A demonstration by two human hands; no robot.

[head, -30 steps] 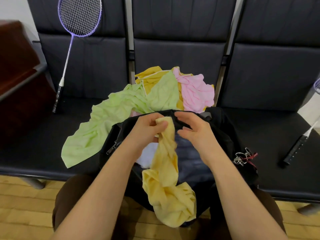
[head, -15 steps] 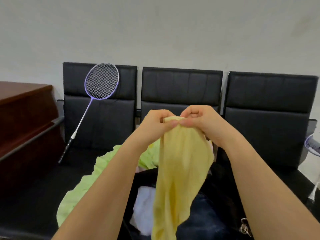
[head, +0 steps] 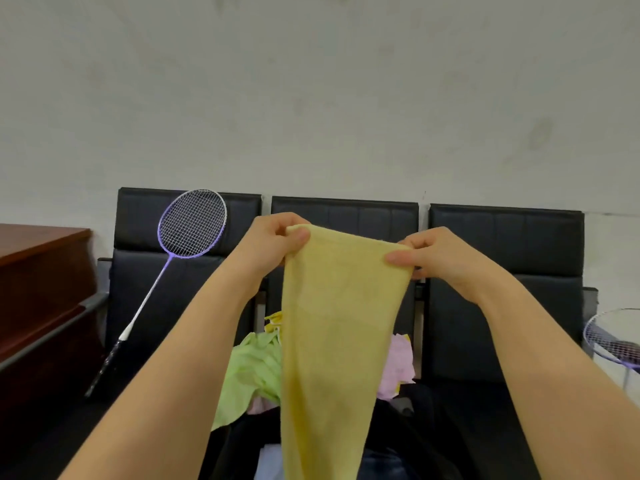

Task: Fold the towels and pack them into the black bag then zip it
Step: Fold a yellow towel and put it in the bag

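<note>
My left hand [head: 277,242] and right hand [head: 433,254] each pinch a top corner of the yellow towel [head: 332,341], its upper edge stretched between them, hanging over the open black bag [head: 408,441]. Beyond lie green towel [head: 252,372] and pink towel [head: 400,367] on the black seats [head: 502,271].

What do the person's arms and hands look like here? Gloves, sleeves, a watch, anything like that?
Both arms are bare from the bottom of the frame up to the wrists, with no sleeve in view. The left hand and right hand wear no gloves. No watch, bracelet or ring shows on either, and the fingernails look short and unpainted.
</note>
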